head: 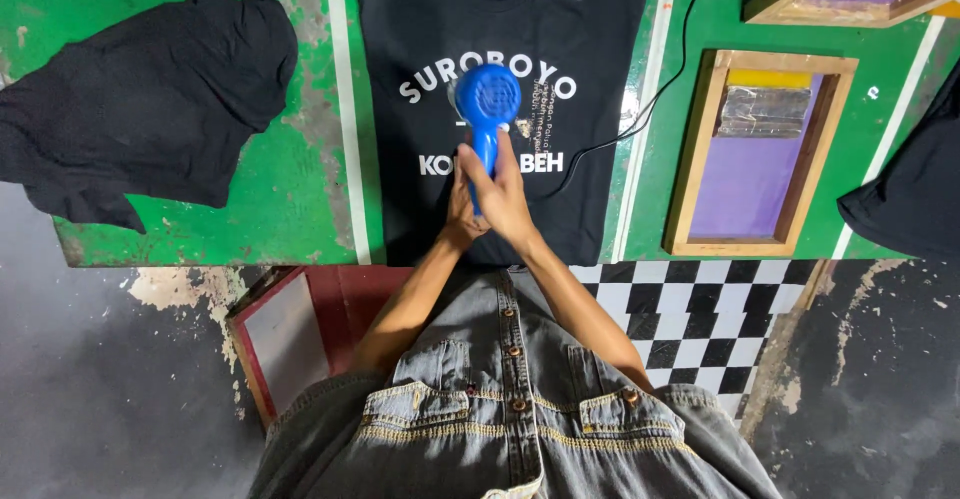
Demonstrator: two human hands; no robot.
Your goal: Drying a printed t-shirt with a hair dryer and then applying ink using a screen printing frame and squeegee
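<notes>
Both hands (490, 199) | apparently gripping blue dryer (486, 109) | over black shirt (500, 19)

Near the middle of the frame, the right hand (508, 199) and left hand (462, 211) together grip the handle of a blue hair dryer (486, 109), held over a black T-shirt (420, 19) with white lettering, spread on a green table (290, 189). A crumpled black cloth (150, 99) lies at upper left. A wooden-framed printing screen (765, 154) sits at right.

Centre: printed shirt (500, 19) on table (300, 209), my dryer (487, 99) over it.
Left: crumpled shirt (150, 99).
Right: framed screen (765, 154).
</notes>
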